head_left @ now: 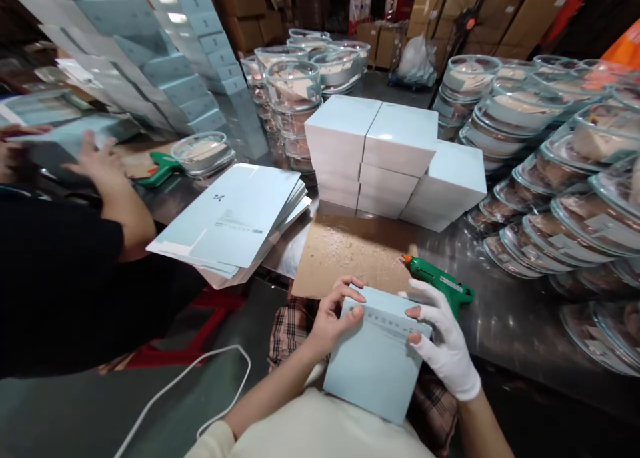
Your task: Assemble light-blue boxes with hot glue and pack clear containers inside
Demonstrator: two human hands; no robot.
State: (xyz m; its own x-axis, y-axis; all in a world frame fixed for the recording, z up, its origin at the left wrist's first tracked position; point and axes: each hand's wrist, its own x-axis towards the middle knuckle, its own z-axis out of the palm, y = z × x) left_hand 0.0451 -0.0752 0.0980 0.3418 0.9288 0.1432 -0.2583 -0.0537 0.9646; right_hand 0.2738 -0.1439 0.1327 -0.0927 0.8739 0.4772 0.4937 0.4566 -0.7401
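Note:
A pale blue box (377,358) with small printed marks rests against my body, above my lap. My bare left hand (336,318) grips its left upper edge, thumb on the printed face. On the opposite edge, my right hand (443,341), in a white glove with bare fingertips showing, holds the box too. Just beyond the right hand lies a green glue gun (440,278) with an orange tip. A brown cardboard sheet (345,251), specked with bits, lies on the table in front of the box.
Stacked white-and-blue boxes (370,151) stand ahead. Flat printed cardboard sheets (235,211) overhang the table edge at left. Round clear containers (530,111) are piled at right. A co-worker's hand (97,158) is near another glue gun (163,169). A white cable (200,358) hangs lower left.

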